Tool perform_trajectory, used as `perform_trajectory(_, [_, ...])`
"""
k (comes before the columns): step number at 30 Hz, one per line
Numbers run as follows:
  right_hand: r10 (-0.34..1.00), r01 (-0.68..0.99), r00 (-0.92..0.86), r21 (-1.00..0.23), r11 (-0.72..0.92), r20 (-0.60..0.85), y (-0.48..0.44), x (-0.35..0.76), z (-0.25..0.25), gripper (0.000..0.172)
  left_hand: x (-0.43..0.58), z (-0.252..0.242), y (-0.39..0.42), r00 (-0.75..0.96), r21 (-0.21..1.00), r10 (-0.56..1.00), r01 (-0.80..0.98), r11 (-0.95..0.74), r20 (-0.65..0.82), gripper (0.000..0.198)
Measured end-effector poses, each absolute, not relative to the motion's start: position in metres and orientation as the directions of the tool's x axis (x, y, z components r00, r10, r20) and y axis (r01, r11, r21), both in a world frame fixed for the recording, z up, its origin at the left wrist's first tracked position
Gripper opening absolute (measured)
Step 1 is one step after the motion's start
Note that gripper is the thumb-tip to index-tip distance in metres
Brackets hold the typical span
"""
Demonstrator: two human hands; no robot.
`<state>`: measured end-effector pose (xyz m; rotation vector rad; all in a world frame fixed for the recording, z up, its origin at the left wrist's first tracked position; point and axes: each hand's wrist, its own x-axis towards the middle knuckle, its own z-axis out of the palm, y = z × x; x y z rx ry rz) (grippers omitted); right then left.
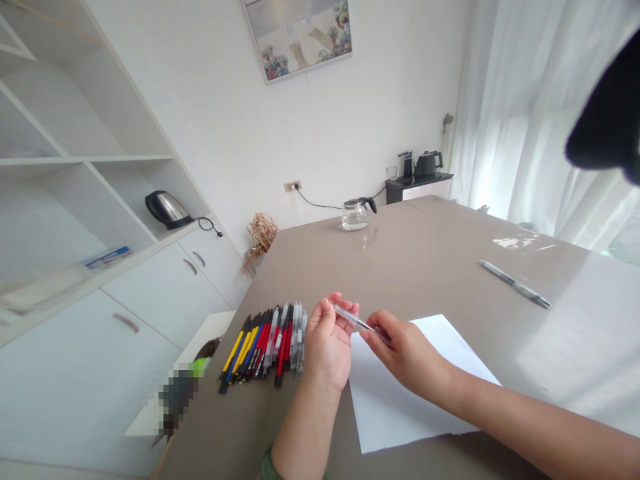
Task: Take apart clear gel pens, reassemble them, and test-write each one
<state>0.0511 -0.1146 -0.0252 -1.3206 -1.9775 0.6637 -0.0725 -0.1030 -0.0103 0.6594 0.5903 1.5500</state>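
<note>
A clear-barrelled pen (353,319) is held between my two hands, above the table. My left hand (330,343), palm up, has its thumb and fingers closed at the pen's far end. My right hand (407,350) grips the dark end, its fingers wrapped round it. Beneath the right hand lies a white sheet of paper (400,417), partly hidden by the forearm. Left of my left hand, a row of pens (263,343) with yellow, blue, red, black and clear barrels lies side by side. Another pen (517,285) lies alone on the right.
The brown table (425,267) carries a glass pot (355,217) at its far edge. A black kettle (429,163) stands on a cabinet behind. White shelves (90,160) at the left hold a steel kettle (169,210). A white curtain (520,120) hangs at the right.
</note>
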Motion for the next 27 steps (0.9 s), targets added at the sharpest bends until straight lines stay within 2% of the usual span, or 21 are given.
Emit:
perform_trajectory(5, [0.881,0.747,-0.335,-0.475,0.465,0.336,-0.11,0.048,-0.033,0.03,-0.071,0.0,-0.107,0.035,0.617,0.999,-0.787,0.015,0.02,0.028])
perform_trajectory(10, [0.883,0.771,-0.357,-0.438,0.463,0.306,-0.11,0.041,-0.034,0.035,-0.077,0.004,-0.108,0.049,0.559,0.999,-0.829,0.03,0.02,0.03])
perform_trajectory(14, [0.894,0.729,-0.354,-0.518,0.447,0.275,-0.113,0.039,-0.031,0.032,-0.082,0.002,-0.106,0.06,0.537,0.998,-0.843,0.038,0.023,0.028])
perform_trajectory(18, [0.91,0.616,-0.349,-0.676,0.404,0.225,-0.117,0.039,-0.031,0.034,-0.081,0.003,-0.106,0.053,0.538,0.998,-0.842,0.022,0.042,0.027])
perform_trajectory(23, [0.929,0.416,-0.347,-0.868,0.272,0.125,-0.118,0.04,-0.029,0.037,-0.079,-0.002,-0.102,0.051,0.544,0.998,-0.839,0.022,0.038,0.026])
perform_trajectory(25, [0.922,0.357,-0.375,-0.902,0.243,0.099,-0.117,0.042,-0.028,0.038,-0.079,-0.006,-0.1,0.038,0.578,0.999,-0.816,0.02,0.019,0.021])
perform_trajectory(27, [0.921,0.373,-0.376,-0.892,0.254,0.105,-0.115,0.043,-0.029,0.038,-0.079,-0.011,-0.098,0.023,0.625,1.0,-0.781,0.025,-0.012,0.015])
